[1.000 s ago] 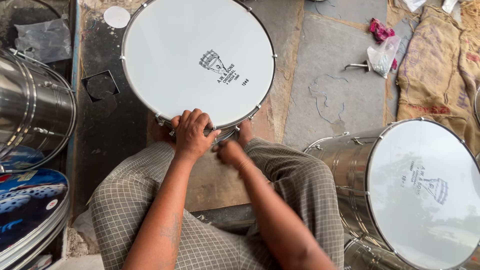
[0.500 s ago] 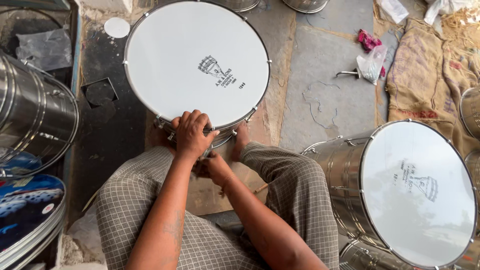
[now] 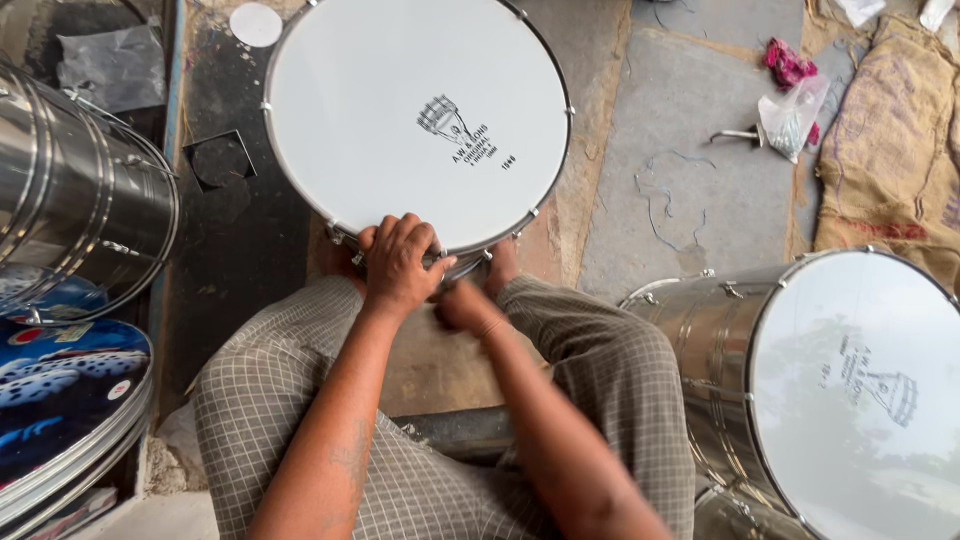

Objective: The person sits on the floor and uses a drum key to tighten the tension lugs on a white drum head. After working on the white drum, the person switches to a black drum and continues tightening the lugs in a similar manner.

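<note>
Two hands at white drum; stone floor, steel drums around.

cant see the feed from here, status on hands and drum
Left hand gripping near rim of white-headed drum. Right hand low at rim, grip unclear. Steel drum lies close right, not touching.

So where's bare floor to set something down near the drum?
Free: grey slab between the white-headed drum and plastic bag. Crowded: left, steel drums; by the left hand and right hand at the rim.
</note>
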